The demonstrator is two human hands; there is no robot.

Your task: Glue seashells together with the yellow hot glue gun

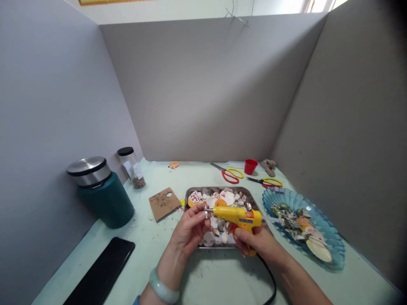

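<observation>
Holding yellow plastic glue gun (pixel 237 214) in right hand (pixel 261 242), above rectangular silver metal tray (pixel 216 248), toward right edge; pinching narrowly with left hand (pixel 190 231) beside nozzle (pixel 208 210), near left edge. Cannot tell whether gripping anything.

Yellow glue gun (pixel 235 214), nearly level

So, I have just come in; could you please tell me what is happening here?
The person's right hand grips a yellow plastic glue gun by its handle, above a rectangular metal tray of mixed seashells. The left hand is raised at the gun's metal nozzle; whether it pinches something small is unclear. A translucent blue scalloped dish with more shells stands to the right.
</observation>
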